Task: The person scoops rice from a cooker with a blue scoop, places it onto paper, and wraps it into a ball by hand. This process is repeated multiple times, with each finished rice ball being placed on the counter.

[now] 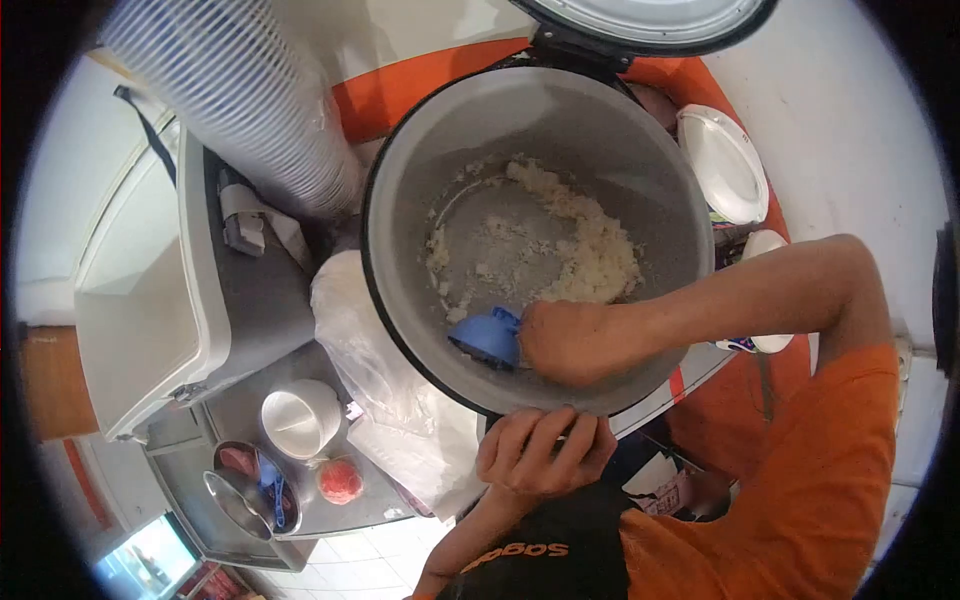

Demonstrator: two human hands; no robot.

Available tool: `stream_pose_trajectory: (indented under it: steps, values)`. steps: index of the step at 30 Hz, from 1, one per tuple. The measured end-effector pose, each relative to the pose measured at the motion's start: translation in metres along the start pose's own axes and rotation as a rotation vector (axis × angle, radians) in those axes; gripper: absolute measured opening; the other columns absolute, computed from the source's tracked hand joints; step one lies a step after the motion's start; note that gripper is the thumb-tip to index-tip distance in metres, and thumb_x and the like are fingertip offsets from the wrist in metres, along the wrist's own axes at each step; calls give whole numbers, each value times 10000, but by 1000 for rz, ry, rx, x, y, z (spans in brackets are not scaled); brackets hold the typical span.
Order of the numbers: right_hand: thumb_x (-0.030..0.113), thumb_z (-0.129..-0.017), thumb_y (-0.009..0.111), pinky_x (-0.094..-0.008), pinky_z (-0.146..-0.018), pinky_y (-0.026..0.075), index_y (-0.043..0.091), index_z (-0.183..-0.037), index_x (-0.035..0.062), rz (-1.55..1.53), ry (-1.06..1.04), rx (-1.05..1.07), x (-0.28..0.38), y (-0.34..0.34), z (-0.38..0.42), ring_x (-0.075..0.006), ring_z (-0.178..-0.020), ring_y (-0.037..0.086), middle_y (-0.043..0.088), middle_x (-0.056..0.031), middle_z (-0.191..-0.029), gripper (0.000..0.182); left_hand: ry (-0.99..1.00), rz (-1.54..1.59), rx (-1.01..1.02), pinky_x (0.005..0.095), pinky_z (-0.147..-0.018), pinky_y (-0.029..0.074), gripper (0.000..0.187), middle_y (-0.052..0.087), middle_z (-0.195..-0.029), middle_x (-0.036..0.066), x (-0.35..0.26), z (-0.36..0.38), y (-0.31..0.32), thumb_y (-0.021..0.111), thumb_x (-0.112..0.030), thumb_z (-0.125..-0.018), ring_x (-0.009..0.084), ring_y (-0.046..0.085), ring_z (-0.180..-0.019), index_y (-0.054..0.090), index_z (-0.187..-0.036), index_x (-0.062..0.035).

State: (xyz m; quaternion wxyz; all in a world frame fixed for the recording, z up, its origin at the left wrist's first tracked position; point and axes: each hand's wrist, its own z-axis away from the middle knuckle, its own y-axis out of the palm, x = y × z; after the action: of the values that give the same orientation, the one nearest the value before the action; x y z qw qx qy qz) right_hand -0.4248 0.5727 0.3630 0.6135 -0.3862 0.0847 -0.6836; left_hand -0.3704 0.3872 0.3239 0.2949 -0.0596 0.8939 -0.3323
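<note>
R hand (570,342): down inside grey pot (600,110), fingers closed in a fist on blue scoop (486,338); handle mostly hidden by hand.
L hand (545,450): fingers tog. & curled over pot's near rim; thumb hidden, can't tell its pos.
Scoop pos: low in pot, near-L part, just beside R fist.
Rice (590,250): clumped on pot floor, mostly R side, beyond fist; thin scatter mid.
Pot room: mouth open, most free space over far half; R forearm crosses R rim.
Lid (655,22): hinged open past far rim.
L edge: clear plastic bag (385,370) up against pot; cup stack (235,100) & open box (265,310) farther out.
R edge: white container (722,165) near rim.
</note>
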Motion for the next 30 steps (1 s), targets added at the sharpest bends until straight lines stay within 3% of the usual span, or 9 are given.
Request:
stream_pose_trajectory:
  steps: [3, 9, 12, 18, 21, 24, 28, 29, 30]
  values:
    - [70, -807, 664, -480, -695, 599, 720, -867, -134, 140, -141, -26, -6, -9, 18, -437, -771, 741, 687, -302, -767, 220, -3, -19, 30, 341, -821, 424, 169, 624, -845, -91, -1, -3, -3, 813, -339, -681, 163, 592, -867, 721, -796, -256]
    - [96, -832, 668, -474, -693, 597, 750, -880, -67, 304, -39, -135, -70, -23, -5, -380, -765, 748, 719, -250, -820, 189, -1, -45, 38, 344, -816, 423, 162, 628, -844, -89, -2, -4, -4, 811, -341, -683, 168, 594, -863, 707, -773, -254]
    - [106, -831, 675, -468, -721, 595, 751, -897, -67, 203, 65, -6, -57, -8, -29, -400, -776, 739, 715, -263, -825, 200, 3, -36, 23, 343, -816, 423, 163, 628, -838, -87, -1, -2, -2, 810, -338, -686, 170, 593, -865, 709, -777, -248]
    - [161, -816, 674, -481, -760, 586, 767, -814, -40, 255, -123, -122, -24, 26, -17, -392, -837, 751, 724, -279, -851, 221, -31, -56, -30, 315, -795, 468, 142, 672, -852, -72, -7, -8, -5, 796, -287, -696, 162, 622, -853, 744, -816, -231]
    - [181, -907, 616, -479, -750, 582, 758, -833, -42, 121, -127, -349, -19, 23, 22, -403, -833, 747, 711, -306, -860, 275, -18, -56, -54, 326, -795, 478, 179, 682, -878, -58, -7, -7, -4, 809, -285, -681, 178, 632, -877, 744, -833, -216]
    - [262, -1022, 535, -484, -761, 579, 719, -910, -62, -146, 98, -477, -21, 25, 52, -358, -796, 748, 707, -254, -809, 389, 16, -24, -45, 340, -793, 487, 197, 688, -910, -50, -4, -8, -8, 814, -306, -689, 186, 639, -899, 743, -841, -203]
    - [373, -1092, 471, -429, -613, 548, 637, -1089, -50, -811, 175, -438, -1, 13, 112, -250, -705, 697, 665, -140, -747, 454, 18, 369, -90, 421, -905, 512, 370, 689, -1083, 67, 13, 10, -24, 824, -171, -673, 293, 649, -1000, 721, -1026, -131]
    - [374, -1093, 482, -395, -556, 527, 619, -1124, -38, -965, 165, -430, 7, 15, 129, -215, -657, 667, 639, -109, -725, 435, -12, 283, -79, 483, -983, 470, 516, 660, -1181, 195, 11, 19, -41, 820, -141, -635, 381, 617, -1094, 643, -1110, -48]
    - [376, -1093, 492, -361, -500, 506, 600, -1159, -25, -1124, 159, -411, 19, 21, 142, -181, -608, 637, 613, -78, -704, 420, -63, 233, -149, 485, -985, 469, 519, 648, -1187, 210, 17, 41, -46, 799, -126, -651, 387, 608, -1108, 628, -1131, -26]
